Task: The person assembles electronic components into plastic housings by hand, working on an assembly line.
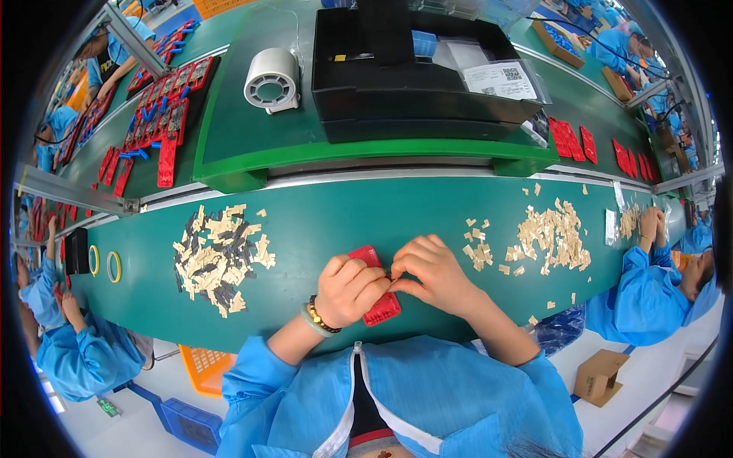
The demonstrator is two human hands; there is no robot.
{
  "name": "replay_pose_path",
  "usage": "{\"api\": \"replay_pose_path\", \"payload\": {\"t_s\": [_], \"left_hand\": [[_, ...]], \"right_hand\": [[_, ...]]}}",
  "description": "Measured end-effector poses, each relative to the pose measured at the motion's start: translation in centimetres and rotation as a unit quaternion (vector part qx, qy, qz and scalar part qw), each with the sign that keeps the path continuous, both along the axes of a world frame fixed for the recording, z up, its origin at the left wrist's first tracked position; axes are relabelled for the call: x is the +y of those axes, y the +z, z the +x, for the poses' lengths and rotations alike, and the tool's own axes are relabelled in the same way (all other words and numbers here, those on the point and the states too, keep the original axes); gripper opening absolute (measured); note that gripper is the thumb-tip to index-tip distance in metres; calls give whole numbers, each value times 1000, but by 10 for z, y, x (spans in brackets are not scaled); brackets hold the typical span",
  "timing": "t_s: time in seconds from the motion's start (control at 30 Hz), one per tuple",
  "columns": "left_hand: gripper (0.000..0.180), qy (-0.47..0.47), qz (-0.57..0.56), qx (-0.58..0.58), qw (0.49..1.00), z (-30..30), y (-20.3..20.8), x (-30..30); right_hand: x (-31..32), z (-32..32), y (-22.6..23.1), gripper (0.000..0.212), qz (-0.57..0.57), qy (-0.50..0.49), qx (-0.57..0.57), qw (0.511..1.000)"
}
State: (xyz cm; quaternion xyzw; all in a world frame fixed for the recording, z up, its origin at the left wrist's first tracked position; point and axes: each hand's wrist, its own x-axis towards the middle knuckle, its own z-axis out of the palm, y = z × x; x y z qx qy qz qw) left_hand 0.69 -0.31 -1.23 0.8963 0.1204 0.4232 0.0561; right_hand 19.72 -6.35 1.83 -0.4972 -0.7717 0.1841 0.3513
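Red part (pixel 383 309), a flat rectangular piece with a patterned face, lies on the green bench (pixel 321 206) directly in front of the person, its middle covered by the fingers, its upper and lower ends showing. Judged handling: light, fairly stiff, probably molded plastic; the glossy face may let fingertips slip, and any thin detail on it could be fragile. Best hold, in my estimate: by the two long edges, thumb opposite fingers, keeping pressure off the face. Left hand (pixel 353 290): fingers curled inward over the part's left side, tips drawn toward the thumb. Right hand (pixel 431 275): comes in from the right, index finger and thumb bent into a near-pinch at the part's right edge, other fingers loosely folded. The two hands meet at their fingertips; cannot tell whether either is closed on a small piece or only on the part, as knuckles hide the contact. Nearby: mixed pile of pale and dark pieces (pixel 217 256) to the left; loose pale pieces (pixel 557 233) to the right, apart from the hands.
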Motion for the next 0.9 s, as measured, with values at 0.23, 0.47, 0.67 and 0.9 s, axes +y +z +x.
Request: {"api": "replay_pose_path", "payload": {"t_s": [0.23, 0.47, 0.67, 0.9], "left_hand": [[20, 26, -46, 22, 998, 1, -6, -4], [39, 73, -141, 131, 979, -2, 2, -2], [38, 107, -370, 21, 923, -19, 7, 1], [46, 112, -174, 183, 961, -37, -23, -30]], "right_hand": [[-13, 12, -14, 20, 12, 10, -31, 999], [-8, -5, -11, 30, -11, -191, -209, 959], [26, -40, -19, 17, 172, -110, -155, 967], [43, -31, -64, 10, -323, -88, 269, 903]]}}
